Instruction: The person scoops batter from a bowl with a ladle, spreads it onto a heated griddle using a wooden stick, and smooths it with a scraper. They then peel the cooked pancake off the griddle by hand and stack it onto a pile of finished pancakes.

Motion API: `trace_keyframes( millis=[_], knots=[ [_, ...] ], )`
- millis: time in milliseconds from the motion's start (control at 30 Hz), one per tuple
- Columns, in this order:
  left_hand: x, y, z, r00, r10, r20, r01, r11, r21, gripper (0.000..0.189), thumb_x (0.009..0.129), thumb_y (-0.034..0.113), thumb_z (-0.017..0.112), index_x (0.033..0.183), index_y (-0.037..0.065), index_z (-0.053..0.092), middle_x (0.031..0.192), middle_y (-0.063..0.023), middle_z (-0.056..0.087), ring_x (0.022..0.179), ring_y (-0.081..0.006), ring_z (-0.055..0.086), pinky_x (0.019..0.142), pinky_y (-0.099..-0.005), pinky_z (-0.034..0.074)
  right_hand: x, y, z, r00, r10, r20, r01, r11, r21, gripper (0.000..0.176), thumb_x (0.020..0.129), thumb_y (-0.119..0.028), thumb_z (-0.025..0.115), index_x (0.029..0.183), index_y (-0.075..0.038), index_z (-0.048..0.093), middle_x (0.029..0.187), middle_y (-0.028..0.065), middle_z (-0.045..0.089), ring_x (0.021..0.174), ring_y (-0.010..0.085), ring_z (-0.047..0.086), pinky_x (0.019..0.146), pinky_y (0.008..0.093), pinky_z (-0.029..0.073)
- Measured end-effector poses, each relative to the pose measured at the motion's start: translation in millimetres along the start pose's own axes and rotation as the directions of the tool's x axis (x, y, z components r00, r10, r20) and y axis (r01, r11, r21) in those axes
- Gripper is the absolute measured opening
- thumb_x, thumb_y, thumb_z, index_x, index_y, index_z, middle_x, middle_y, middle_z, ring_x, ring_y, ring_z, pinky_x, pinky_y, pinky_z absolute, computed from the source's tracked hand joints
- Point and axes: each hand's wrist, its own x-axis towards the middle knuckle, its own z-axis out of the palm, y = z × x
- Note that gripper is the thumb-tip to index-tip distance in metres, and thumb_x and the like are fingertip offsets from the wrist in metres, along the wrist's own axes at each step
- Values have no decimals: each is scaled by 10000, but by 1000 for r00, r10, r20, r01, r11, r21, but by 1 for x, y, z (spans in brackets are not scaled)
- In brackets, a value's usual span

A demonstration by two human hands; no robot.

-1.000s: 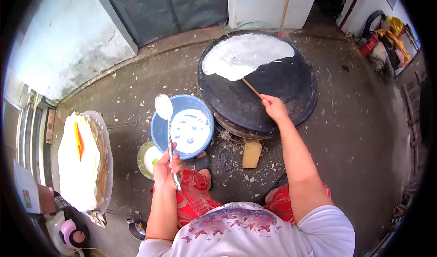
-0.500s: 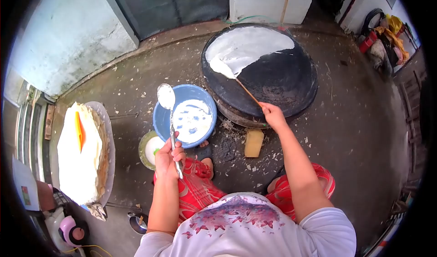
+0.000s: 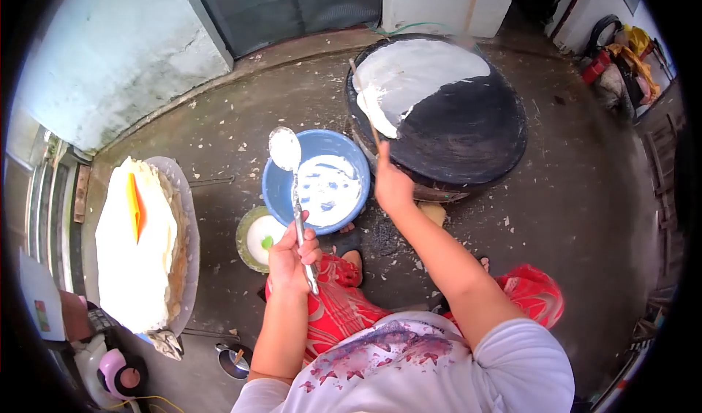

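Observation:
My left hand (image 3: 295,256) is closed round the metal handle of a large spoon (image 3: 285,148). Its bowl, coated in white batter, is over the edge of a blue basin (image 3: 274,194) that has more white batter in it. My right hand (image 3: 393,183) grips a long thin wooden spatula (image 3: 368,106), now seen nearly edge-on. The spatula lies across the left side of a round black griddle (image 3: 468,139). A sheet of white batter (image 3: 424,69) covers the griddle's far and left part, with a thicker wet edge beside the spatula.
A tall stack of pale thin sheets (image 3: 135,267) with an orange strip on top stands at left on a round tray (image 3: 189,252). A green bowl (image 3: 243,245) of white liquid sits beside the basin. A small metal pot (image 3: 235,360) is on the floor. A yellowish block (image 3: 433,213) lies below the griddle.
My right hand has swung left and nearer the basin, turning the spatula from flat on the batter to edge-on at the griddle's left. My left hand still holds the spoon. The view has shifted slightly.

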Motion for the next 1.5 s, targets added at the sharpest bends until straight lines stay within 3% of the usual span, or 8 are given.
trace_keyframes(
  millis=[100, 200, 333, 500, 733, 1000, 1400, 1500],
  knots=[
    [-1, 2, 0, 1000, -6, 3, 6, 1000, -5, 270, 915, 137, 357, 1115, 5, 481, 700, -75, 460, 468, -84, 364, 369, -187, 302, 38, -26, 34, 986, -19, 164, 33, 996, -81, 627, 842, -95, 395, 1371, -1, 72, 856, 187, 604, 690, 318, 615, 582, 403, 491],
    [-4, 3, -1, 1000, -24, 6, 24, 999, -29, 284, 917, 138, 348, 1131, -1, 472, 705, -81, 456, 470, -86, 357, 369, -187, 302, 23, -13, 52, 998, 42, -39, -41, 999, 25, 631, 841, -95, 391, 1365, 21, 59, 904, 222, 585, 704, 325, 613, 572, 403, 491],
    [0, 5, -5, 998, -20, 66, 20, 1000, 5, 292, 924, 149, 330, 1134, 0, 468, 720, -88, 460, 474, -87, 347, 373, -189, 303, -48, -20, -2, 978, 170, 125, -187, 972, 142, 682, 803, -79, 405, 1367, 15, 34, 951, 242, 575, 744, 359, 603, 629, 431, 474],
    [-4, 5, -8, 994, -12, 108, 11, 1000, 11, 299, 931, 150, 321, 1157, 1, 449, 733, -94, 464, 482, -87, 349, 380, -189, 307, -6, -24, 48, 994, 66, 82, -65, 998, -17, 668, 807, -86, 417, 1374, -14, 72, 874, 217, 580, 727, 331, 611, 580, 433, 482],
    [-6, 10, -9, 993, -19, 119, 16, 1000, 25, 300, 936, 151, 311, 1164, 1, 436, 732, -91, 460, 486, -86, 356, 384, -193, 308, -78, -20, 9, 970, 225, 91, -240, 942, 236, 687, 792, -51, 411, 1372, -4, 44, 871, 235, 576, 741, 362, 590, 635, 426, 471],
    [0, 10, -20, 986, -83, 147, 82, 997, 18, 283, 926, 171, 343, 1152, 23, 427, 745, -105, 476, 510, -111, 374, 415, -215, 317, -76, 21, 23, 967, 224, -119, -211, 971, 111, 690, 802, -52, 428, 1376, -19, 46, 829, 208, 577, 674, 342, 596, 584, 439, 479],
    [0, 2, -10, 996, -27, 80, 17, 992, 128, 278, 928, 149, 346, 1130, -9, 451, 727, -89, 463, 482, -83, 362, 380, -186, 308, -103, 53, -9, 947, 316, 51, -319, 946, 62, 716, 783, -17, 413, 1379, -13, 16, 857, 235, 572, 653, 335, 600, 567, 414, 482],
    [0, -1, -8, 996, -19, 92, 7, 991, 132, 277, 930, 147, 342, 1123, -18, 452, 727, -88, 462, 480, -80, 361, 376, -184, 306, -98, 55, 20, 988, 154, 13, -153, 987, -41, 714, 792, -24, 425, 1385, -30, 27, 834, 201, 573, 669, 319, 602, 574, 404, 487]
  ],
)
